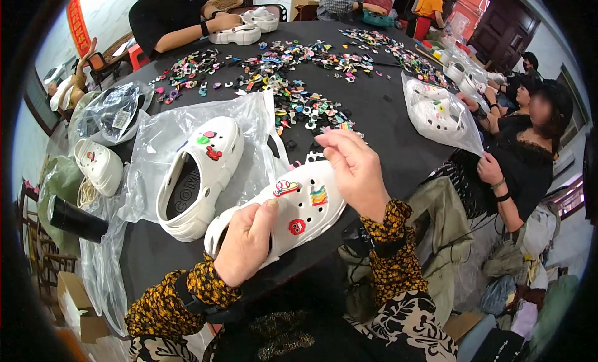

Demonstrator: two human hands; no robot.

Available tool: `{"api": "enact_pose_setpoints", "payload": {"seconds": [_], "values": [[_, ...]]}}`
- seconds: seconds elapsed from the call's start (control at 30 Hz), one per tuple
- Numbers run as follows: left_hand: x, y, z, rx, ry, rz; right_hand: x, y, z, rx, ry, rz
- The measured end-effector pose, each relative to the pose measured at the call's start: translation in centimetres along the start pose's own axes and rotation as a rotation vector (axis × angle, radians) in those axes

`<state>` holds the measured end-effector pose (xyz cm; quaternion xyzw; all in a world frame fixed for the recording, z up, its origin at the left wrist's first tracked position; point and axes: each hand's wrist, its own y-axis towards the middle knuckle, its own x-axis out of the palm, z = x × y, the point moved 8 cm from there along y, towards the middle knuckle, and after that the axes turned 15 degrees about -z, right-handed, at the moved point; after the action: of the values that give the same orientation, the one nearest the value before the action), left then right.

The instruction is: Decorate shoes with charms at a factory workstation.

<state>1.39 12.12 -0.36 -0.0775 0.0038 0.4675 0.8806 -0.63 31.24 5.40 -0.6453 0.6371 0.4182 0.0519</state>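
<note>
My left hand (247,240) grips a white clog (304,207) by its heel side, thumb on the upper. On that clog sit a baseball-bat charm (286,188), a rainbow-striped charm (318,196) and a round red charm (296,227). By its toe is my right hand (356,172), fingers bent and closed together; what they hold, if anything, is hidden. A second white clog (220,175) with several charms lies to the left on a clear plastic bag (149,147). Beyond the hands spreads a pile of colourful shoe charms (305,110).
The dark table (386,122) carries more charms at the back. Left stand another white clog (103,169) and a black cylinder (78,219). At right, a person (520,144) holds a bagged pair of clogs (436,112). Across, another person (165,23) handles white clogs (240,33).
</note>
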Motion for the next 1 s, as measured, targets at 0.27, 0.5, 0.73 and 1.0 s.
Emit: {"api": "enact_pose_setpoints", "payload": {"seconds": [0.27,0.5,0.73,1.0], "values": [[0.0,-1.2,1.8,0.189,0.242,0.011,2.3,-0.2,-5.8,-0.225,0.012,-0.143],[0.3,-1.0,1.6,0.297,0.240,0.020,5.0,0.0,-7.2,-0.411,-0.119,-0.178],[0.3,-1.2,1.7,0.267,0.213,-0.020,5.5,0.6,-6.8,-0.392,-0.063,-0.031],[0.2,-0.8,1.5,0.240,0.134,-0.013,5.3,0.9,-6.3,-0.356,-0.025,0.060]]}}
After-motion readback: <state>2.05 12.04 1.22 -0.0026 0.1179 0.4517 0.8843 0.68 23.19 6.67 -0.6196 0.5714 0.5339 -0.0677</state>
